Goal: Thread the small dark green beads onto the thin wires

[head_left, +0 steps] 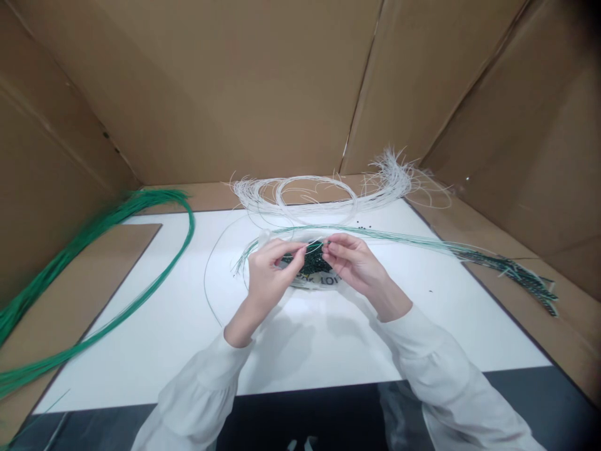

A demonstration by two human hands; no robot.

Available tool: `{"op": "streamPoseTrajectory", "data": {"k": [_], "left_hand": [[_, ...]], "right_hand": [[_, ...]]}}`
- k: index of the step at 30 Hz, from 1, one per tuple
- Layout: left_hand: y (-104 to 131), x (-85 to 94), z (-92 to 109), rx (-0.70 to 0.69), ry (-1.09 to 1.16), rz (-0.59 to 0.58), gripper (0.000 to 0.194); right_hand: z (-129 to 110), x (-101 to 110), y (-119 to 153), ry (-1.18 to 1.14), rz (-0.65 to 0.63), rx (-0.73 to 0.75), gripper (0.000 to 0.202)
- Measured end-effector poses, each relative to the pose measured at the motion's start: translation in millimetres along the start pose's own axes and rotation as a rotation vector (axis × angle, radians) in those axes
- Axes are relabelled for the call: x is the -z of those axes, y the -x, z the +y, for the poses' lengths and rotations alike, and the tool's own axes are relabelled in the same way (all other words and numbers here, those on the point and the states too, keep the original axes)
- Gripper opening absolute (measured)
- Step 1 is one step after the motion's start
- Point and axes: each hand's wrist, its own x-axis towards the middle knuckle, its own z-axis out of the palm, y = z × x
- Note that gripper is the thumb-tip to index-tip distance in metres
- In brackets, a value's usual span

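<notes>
My left hand (272,270) has its thumb and forefinger pinched on a thin white wire (314,243). The wire spans the small gap to my right hand (353,262), whose fingertips are closed at its other side. Whether those right fingertips also hold something tiny is too small to tell. Just below both hands lies an opened clear plastic bag (310,285) with dark printed letters. Many tiny dark green or black beads (318,262) fill it. Thin green wires (394,235) stretch behind my hands toward the right, bundled there with dark beaded ends (526,279).
A loose coil of white wires (319,203) lies along the back of the white board (178,351). A thick bundle of green wires (154,294) curves over the left side. Few dark beads (364,225) are scattered behind the bag. Cardboard walls (235,88) enclose the back and sides.
</notes>
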Motion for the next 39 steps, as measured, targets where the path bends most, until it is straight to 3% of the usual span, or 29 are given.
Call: {"op": "streamPoseTrajectory", "data": {"k": [5, 7, 17, 24, 39], "left_hand": [[-2, 3.4, -7, -0.207, -0.126, 0.001, 0.009], [-2, 4.4, -10, -0.24, -0.151, -0.028, 0.009], [-2, 2.6, -8, -0.217, -0.106, -0.052, 0.009], [-2, 1.9, -7, -0.229, -0.088, -0.041, 0.009], [1, 1.3, -5, -0.203, -0.073, -0.066, 0.009]], "right_hand": [[1, 4, -1, 0.358, 0.034, 0.285, 0.012], [1, 4, -1, 0.437, 0.052, 0.334, 0.01], [3, 6, -3, 0.435, 0.092, 0.337, 0.019], [3, 8, -3, 0.384, 0.075, 0.273, 0.021], [1, 6, -2, 0.272, -0.007, 0.281, 0.022]]}}
